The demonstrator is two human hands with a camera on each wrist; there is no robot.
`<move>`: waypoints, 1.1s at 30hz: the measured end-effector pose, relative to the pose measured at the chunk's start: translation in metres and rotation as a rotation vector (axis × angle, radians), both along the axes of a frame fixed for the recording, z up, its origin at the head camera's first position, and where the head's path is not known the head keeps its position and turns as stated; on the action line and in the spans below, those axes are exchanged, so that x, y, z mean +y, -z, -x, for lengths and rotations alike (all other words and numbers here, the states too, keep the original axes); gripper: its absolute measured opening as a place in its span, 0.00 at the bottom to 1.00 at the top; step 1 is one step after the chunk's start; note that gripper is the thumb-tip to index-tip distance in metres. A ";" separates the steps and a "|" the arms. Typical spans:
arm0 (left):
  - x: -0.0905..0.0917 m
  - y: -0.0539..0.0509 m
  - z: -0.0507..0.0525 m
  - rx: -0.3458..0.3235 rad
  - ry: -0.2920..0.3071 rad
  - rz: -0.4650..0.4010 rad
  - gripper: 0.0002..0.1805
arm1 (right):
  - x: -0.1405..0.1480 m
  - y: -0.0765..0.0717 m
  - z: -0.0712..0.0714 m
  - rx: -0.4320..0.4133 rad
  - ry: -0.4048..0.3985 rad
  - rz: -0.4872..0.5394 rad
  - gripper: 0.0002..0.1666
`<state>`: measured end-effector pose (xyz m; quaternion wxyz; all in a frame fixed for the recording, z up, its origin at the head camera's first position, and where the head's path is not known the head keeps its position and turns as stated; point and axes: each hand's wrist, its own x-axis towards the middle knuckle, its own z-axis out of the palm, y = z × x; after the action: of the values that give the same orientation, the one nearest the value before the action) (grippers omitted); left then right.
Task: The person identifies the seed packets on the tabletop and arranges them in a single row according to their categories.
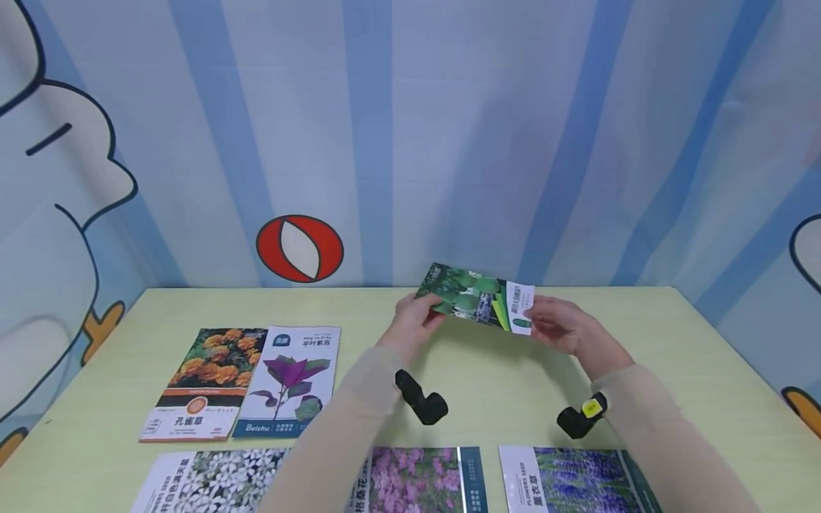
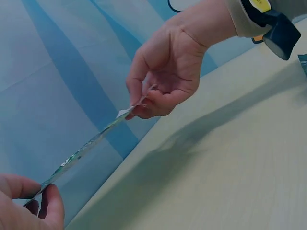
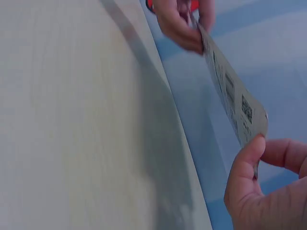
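Observation:
A green seed packet (image 1: 477,296) with a white end is held above the back of the table by both hands. My left hand (image 1: 413,324) pinches its left end between thumb and fingers. At the white end, my right hand (image 1: 567,328) grips the packet the same way. In the left wrist view the packet (image 2: 91,143) appears edge-on, stretched between the two hands. Its printed back, with a square code, faces the right wrist view, where the packet (image 3: 235,96) bends slightly near the right thumb.
On the table's left lie an orange marigold packet (image 1: 205,385) and a purple-leaf packet (image 1: 288,381), side by side. Along the front edge are a white-flower packet (image 1: 224,477), a pink-flower packet (image 1: 417,481) and a lavender packet (image 1: 577,481). A striped curtain (image 1: 430,142) hangs behind the table.

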<state>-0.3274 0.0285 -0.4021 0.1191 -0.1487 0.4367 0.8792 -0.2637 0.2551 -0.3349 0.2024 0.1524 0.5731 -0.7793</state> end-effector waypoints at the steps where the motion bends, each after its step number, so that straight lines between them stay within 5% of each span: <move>1: -0.001 -0.014 -0.013 -0.015 -0.006 0.017 0.14 | -0.004 -0.001 -0.002 -0.001 0.009 0.000 0.42; 4: -0.003 -0.045 -0.042 -0.051 -0.036 0.008 0.15 | -0.016 -0.002 -0.009 -0.010 0.044 -0.004 0.42; 8: -0.005 -0.061 -0.056 -0.065 -0.054 -0.051 0.19 | -0.028 -0.002 -0.016 -0.024 0.088 0.003 0.42; 13: -0.008 -0.057 -0.055 -0.068 -0.023 -0.036 0.25 | -0.033 -0.001 -0.020 -0.028 0.109 0.048 0.32; 18: -0.020 -0.052 -0.053 -0.054 0.064 0.038 0.17 | -0.028 -0.002 -0.018 -0.065 0.106 0.108 0.13; 24: -0.044 -0.057 -0.053 -0.011 0.234 0.195 0.04 | -0.024 0.000 -0.018 0.000 -0.056 0.095 0.26; 29: -0.059 -0.061 -0.053 0.002 0.366 0.322 0.08 | -0.034 0.003 -0.018 0.090 -0.226 -0.005 0.33; 33: -0.066 -0.064 -0.052 0.007 0.462 0.386 0.09 | -0.045 0.004 -0.019 0.102 -0.264 -0.059 0.33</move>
<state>-0.2756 -0.0377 -0.3384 0.2839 -0.0621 0.6184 0.7302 -0.2447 0.2103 -0.3385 0.2691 0.0421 0.6203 -0.7355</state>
